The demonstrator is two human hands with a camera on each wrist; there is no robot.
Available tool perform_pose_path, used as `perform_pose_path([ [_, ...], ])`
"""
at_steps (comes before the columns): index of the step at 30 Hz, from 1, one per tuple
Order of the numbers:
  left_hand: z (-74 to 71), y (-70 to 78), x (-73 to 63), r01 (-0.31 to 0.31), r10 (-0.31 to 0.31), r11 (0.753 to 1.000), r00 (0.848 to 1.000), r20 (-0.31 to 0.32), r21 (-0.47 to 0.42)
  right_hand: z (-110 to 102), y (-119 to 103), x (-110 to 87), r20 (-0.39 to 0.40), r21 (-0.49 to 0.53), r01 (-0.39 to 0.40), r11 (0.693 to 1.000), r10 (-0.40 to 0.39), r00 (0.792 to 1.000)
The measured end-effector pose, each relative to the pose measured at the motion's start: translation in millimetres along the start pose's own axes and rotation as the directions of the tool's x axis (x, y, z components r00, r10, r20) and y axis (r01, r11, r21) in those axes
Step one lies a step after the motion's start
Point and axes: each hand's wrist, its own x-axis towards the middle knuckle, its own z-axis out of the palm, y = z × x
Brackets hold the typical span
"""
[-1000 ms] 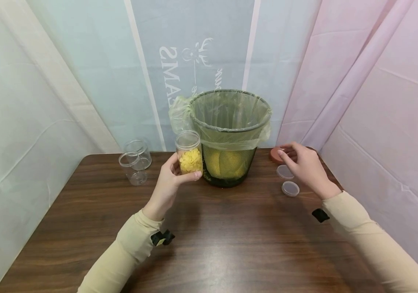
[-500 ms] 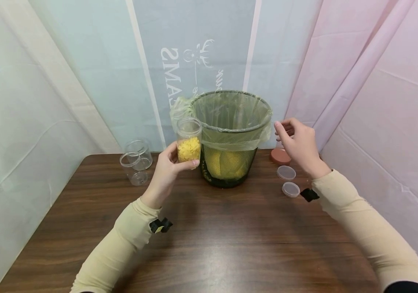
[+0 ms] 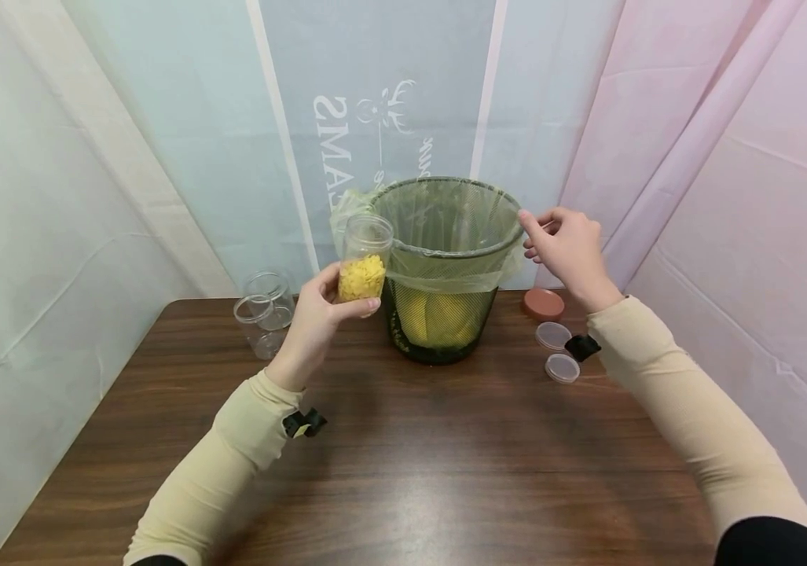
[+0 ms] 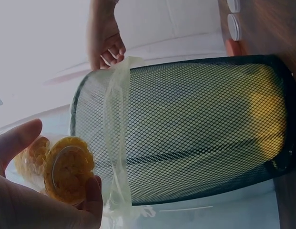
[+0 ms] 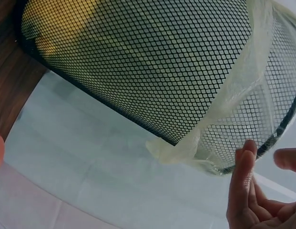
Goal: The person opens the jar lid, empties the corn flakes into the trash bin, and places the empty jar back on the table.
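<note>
My left hand (image 3: pixel 313 330) grips a clear jar (image 3: pixel 369 233) half full of yellow flakes (image 3: pixel 362 279), beside the near left of a dark mesh wastebasket (image 3: pixel 445 254). The jar is lidless and leans slightly right. In the left wrist view, its round base (image 4: pixel 69 169) faces the camera. A pale green bin liner (image 3: pixel 445 275) folds over the wastebasket's rim, and a yellow mass shows through the lower mesh. At the rim's right side is my right hand (image 3: pixel 569 248); in the right wrist view, its thumb and fingers stand apart on either side of the rim.
Two clear jars without lids, one in front (image 3: pixel 253 310) and one behind (image 3: pixel 274 292), stand at the table's left rear. A reddish lid (image 3: pixel 543 305) and two clear lids (image 3: pixel 553 336) lie right of the wastebasket. Fabric curtains (image 3: pixel 198 118) surround the wooden table (image 3: pixel 431 464).
My left hand has lifted the jar higher, and the jar now tilts a little to the right. My right hand has left the lids and moved up and left to the wastebasket's rim.
</note>
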Motion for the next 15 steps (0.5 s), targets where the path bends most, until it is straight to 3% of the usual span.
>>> perform_pose_path([
  [7,-3.0,7.3,4.4,-0.008,0.008,0.999,1.0,0.003,0.043,0.4,-1.6,10.1,0.1,0.032,-0.11,0.993,0.107,0.989],
  [15,-5.8,12.8,13.1,-0.026,0.027,0.995,1.0,-0.005,0.101,4.1,-6.1,16.2,0.116,0.138,-0.173,0.975,0.158,0.981],
])
